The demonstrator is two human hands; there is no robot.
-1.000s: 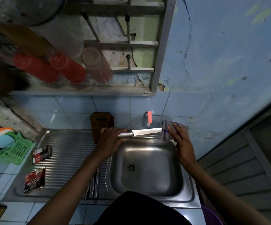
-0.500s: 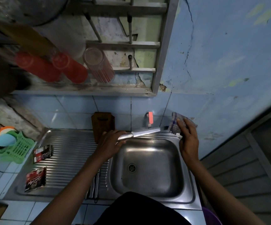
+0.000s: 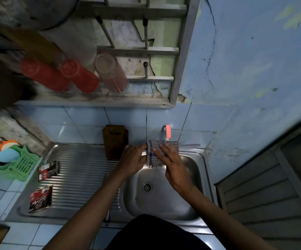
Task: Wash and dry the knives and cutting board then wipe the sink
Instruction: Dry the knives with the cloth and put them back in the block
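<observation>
Two sachets [image 3: 45, 184] at 9 o'clock, print unreadable. Green basket [image 3: 22, 164] holds sponges. Your left hand [image 3: 132, 159] grips the knife [image 3: 189, 146] over the sink [image 3: 196, 186]; right hand [image 3: 173, 164] presses cloth [image 3: 155, 150] around the blade.

Cloth [image 3: 161, 150] hides most of knife [image 3: 191, 146]; tip blurred, prob. moving.

The sink [image 3: 196, 201] basin lies open below; tap [image 3: 167, 131] and cutting board [image 3: 115, 139] crowd the back wall.
</observation>
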